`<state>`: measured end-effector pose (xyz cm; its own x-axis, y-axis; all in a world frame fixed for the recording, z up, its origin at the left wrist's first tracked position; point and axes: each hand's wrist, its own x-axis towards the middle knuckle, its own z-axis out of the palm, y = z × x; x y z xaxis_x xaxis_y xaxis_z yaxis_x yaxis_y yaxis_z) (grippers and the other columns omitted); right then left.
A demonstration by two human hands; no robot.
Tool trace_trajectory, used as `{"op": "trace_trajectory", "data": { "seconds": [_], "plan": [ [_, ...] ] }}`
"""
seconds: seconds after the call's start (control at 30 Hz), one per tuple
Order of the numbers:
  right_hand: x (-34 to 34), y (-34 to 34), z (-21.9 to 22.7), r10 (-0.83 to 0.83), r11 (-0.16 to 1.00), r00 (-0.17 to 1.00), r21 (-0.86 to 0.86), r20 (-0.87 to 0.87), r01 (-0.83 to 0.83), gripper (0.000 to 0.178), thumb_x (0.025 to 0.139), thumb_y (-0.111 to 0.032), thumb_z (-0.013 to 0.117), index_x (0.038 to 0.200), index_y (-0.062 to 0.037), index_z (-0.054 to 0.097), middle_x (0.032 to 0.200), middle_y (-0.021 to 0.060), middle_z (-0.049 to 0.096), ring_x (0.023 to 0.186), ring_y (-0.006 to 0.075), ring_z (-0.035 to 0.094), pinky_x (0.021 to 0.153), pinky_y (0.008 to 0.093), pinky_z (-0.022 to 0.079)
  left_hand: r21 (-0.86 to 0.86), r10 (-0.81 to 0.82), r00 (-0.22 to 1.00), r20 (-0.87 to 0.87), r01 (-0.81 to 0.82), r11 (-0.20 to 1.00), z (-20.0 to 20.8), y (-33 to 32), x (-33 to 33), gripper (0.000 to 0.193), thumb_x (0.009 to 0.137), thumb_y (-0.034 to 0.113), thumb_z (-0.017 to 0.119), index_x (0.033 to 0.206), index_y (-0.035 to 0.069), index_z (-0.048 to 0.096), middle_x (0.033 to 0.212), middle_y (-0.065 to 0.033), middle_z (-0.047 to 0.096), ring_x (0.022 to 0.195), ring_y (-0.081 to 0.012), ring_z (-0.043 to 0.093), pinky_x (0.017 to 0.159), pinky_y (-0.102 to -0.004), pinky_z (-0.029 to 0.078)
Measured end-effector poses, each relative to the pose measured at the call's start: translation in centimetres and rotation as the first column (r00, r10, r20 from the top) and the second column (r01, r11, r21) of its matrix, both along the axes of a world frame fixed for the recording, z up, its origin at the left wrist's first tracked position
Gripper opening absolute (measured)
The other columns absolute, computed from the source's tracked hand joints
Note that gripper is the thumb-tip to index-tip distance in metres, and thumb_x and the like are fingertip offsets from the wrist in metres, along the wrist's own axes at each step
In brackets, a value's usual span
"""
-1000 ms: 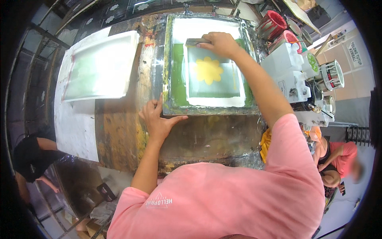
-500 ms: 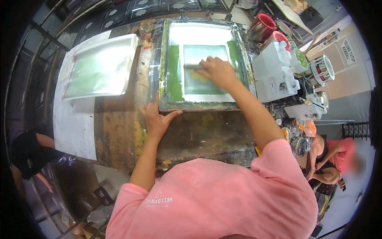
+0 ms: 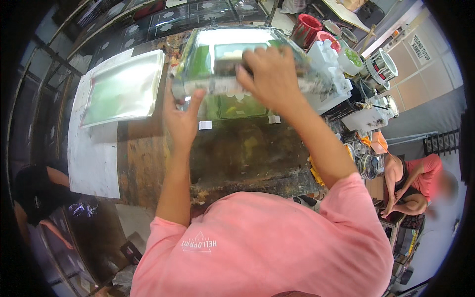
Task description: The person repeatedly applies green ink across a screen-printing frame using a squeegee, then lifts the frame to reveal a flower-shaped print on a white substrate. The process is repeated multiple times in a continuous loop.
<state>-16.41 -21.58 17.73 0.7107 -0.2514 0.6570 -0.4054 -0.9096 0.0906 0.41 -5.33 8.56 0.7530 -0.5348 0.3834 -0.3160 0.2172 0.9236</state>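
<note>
- Since the earlier frame, the screen (image 3: 213, 87) has tipped up, its near edge now off the worktop (image 3: 237, 158).
- My left hand (image 3: 180, 118), touching, pinches its near-left corner; the screen lies ahead.
- My right hand (image 3: 273, 74) clutches the squeegee (image 3: 230, 68) over it, long axis crosswise.
- Green sheet (image 3: 222, 106) beneath; films (image 3: 118, 94) left; jugs (image 3: 324, 55) crowd the right.

One screen frame (image 3: 222, 85), two white tabs (image 3: 205, 125)

Head-worn fisheye, looking down, worktable (image 3: 141, 158) close below
</note>
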Motion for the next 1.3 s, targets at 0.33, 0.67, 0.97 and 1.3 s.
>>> {"op": "trace_trajectory", "data": {
  "seconds": [0.33,0.67,0.97,1.3],
  "plan": [
    [4.2,-5.5,8.5,0.027,0.991,0.997,0.132,0.076,-0.037,0.047,0.096,-0.044,0.058,0.074,-0.0033,0.069,0.076,0.0201,0.071,0.076,0.0397,0.069,0.080,0.0533,0.046,0.801,-0.361,0.720,0.593,-0.481,0.358,-5.7,3.2,-1.8,0.102,0.098,0.076,0.051,0.170,0.009,0.023,0.169,-0.0313,0.026,0.157,-0.0476,0.024,0.124,-0.0723,0.010],
    [5.2,-6.4,10.1,-0.003,0.993,0.997,0.121,0.076,-0.006,0.050,0.097,-0.046,0.055,0.078,-0.0029,0.072,0.077,0.0210,0.071,0.081,0.0391,0.070,0.081,0.0522,0.046,0.734,-0.226,0.846,0.484,-0.251,0.631,-7.0,2.3,-2.3,0.097,0.097,0.066,0.063,0.158,-0.006,0.041,0.160,-0.0307,0.045,0.150,-0.0411,0.041,0.123,-0.0631,0.023],
    [5.5,-6.7,10.8,-0.007,0.991,0.999,0.136,0.047,0.001,0.052,0.097,-0.047,0.055,0.078,-0.0021,0.073,0.081,0.0218,0.073,0.084,0.0386,0.072,0.083,0.0516,0.048,0.339,0.024,0.944,0.328,-0.142,0.930,0.1,-3.1,0.1,0.063,0.094,0.021,0.079,0.144,-0.010,0.057,0.115,-0.0252,0.076,0.091,-0.0261,0.077,0.082,-0.0360,0.057],
    [5.0,-6.2,10.8,-0.029,0.983,1.000,0.181,0.010,0.027,0.049,0.095,-0.046,0.057,0.078,-0.0018,0.071,0.078,0.0222,0.072,0.081,0.0409,0.070,0.080,0.0534,0.048,0.321,0.346,0.913,0.217,-0.401,0.858,1.8,7.9,12.8,0.063,0.087,0.003,0.076,0.147,-0.005,0.058,0.100,-0.0158,0.079,0.077,-0.0101,0.069,0.070,-0.0247,0.053]
  ]
}}
